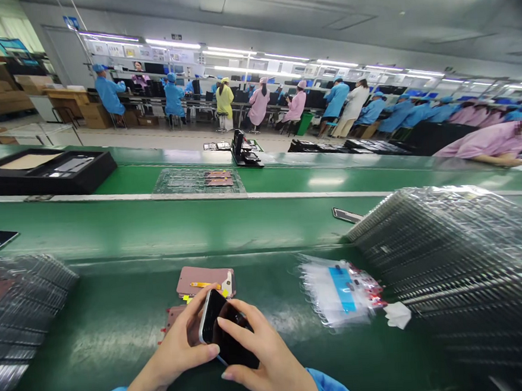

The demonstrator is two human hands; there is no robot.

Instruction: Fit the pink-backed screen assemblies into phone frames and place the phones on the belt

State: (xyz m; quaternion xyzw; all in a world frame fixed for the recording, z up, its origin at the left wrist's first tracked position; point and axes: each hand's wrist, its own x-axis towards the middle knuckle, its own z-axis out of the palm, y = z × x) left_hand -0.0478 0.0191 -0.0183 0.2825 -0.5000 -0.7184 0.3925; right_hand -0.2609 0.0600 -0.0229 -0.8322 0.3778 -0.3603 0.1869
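A dark-screened smartphone with a pale metal edge is held tilted above the green bench. My left hand grips its left edge, thumb at the lower corner and fingers behind the upper edge. On the other side, my right hand is closed around the phone, with fingers on the glass and the thumb by its lower edge. Just beyond the phone lies a pinkish phone-sized panel with an orange flex strip. Another pinkish panel is partly hidden behind my left hand.
Stacks of clear plastic trays rise at right and left. Clear plastic bags and a crumpled white tissue lie right of centre. Beyond runs a green conveyor; a black box sits past it. A person in pink leans in at far right.
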